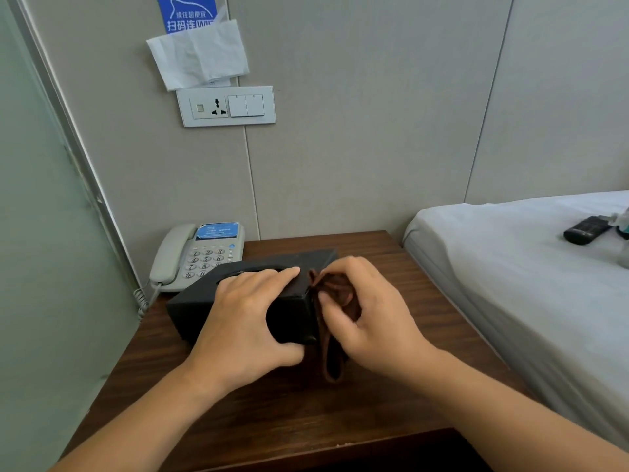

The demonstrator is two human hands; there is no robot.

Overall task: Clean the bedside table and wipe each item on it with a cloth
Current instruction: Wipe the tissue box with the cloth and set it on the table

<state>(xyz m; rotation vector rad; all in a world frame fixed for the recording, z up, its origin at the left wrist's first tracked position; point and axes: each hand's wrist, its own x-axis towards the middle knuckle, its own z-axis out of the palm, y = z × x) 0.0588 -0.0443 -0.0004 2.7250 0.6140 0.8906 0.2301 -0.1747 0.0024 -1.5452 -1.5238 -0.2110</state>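
Right hand (366, 315): fingers curled around a bunched brown cloth (335, 301), pressing it against the right end face of the black tissue box (289, 301); a loop of the cloth hangs down below the hand.
Left hand (245, 321): laid over the top of the box, fingers spread flat along the top near the oval slot, thumb wrapped down the near side; it steadies the box.
Tissue box: sits on the bedside table (391, 396), turned at an angle, just in front of the telephone.
Telephone (200, 257): grey-white, at the back left corner of the table, handset in its cradle, coiled cord hanging off the left edge.
Wall: socket-and-switch plate (226, 106) above the telephone; white tissue (199, 56) tucked over it, under a blue sign (185, 11).
Bed (527, 267): white sheet, right of the table; a dark remote control (583, 229) lies on it.
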